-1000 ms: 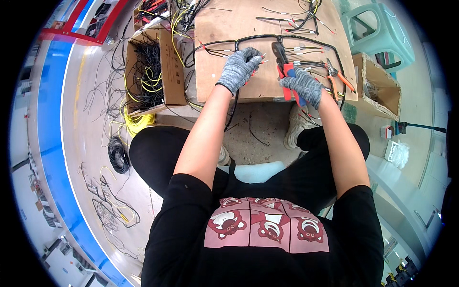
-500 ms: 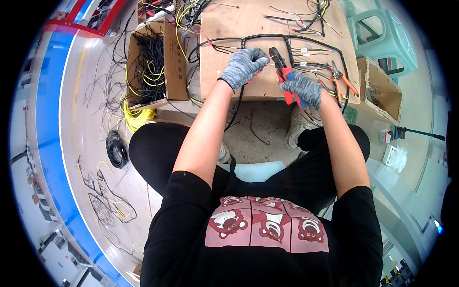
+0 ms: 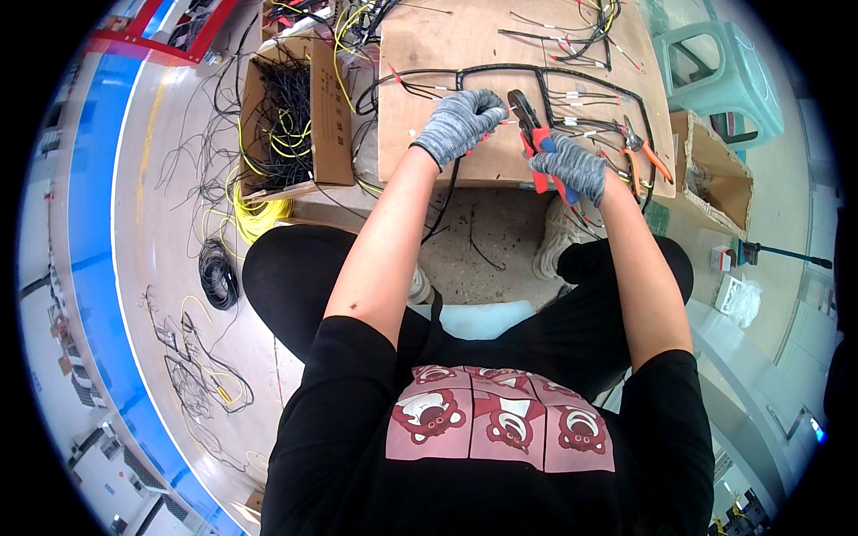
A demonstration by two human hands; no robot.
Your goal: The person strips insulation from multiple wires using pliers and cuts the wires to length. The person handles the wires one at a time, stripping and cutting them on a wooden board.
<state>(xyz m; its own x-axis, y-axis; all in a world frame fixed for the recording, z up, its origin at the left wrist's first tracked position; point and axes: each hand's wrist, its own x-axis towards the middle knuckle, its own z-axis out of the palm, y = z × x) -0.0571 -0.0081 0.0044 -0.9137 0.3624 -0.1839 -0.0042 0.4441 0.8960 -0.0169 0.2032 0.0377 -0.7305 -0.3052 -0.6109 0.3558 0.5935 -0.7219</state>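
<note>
In a grey knitted glove, my left hand (image 3: 460, 125) is closed with its fingertips pinched round a thin wire (image 3: 508, 121). A small red piece shows at that wire's end, close to the plier jaws; whether they touch is too small to tell. My gloved right hand (image 3: 579, 168) is wrapped round crimping pliers (image 3: 542, 140) with red and blue handles and a dark head pointing up and left. Beneath both hands lies a black wire harness (image 3: 500, 67) with branches carrying white labels and red ends. Right of my right hand rest orange-handled cutters (image 3: 634, 143).
The harness lies on a wooden board (image 3: 500, 170). Left of it stands a cardboard box (image 3: 332, 116) full of black wires, with yellow cable (image 3: 259, 219) and a black coil (image 3: 217, 277) on the floor. To the right are another carton (image 3: 728, 192) and a green stool (image 3: 746, 71).
Both hands keep nearly the same pose, the left on the wire and the right on the pliers. The whole view has shifted very slightly.
</note>
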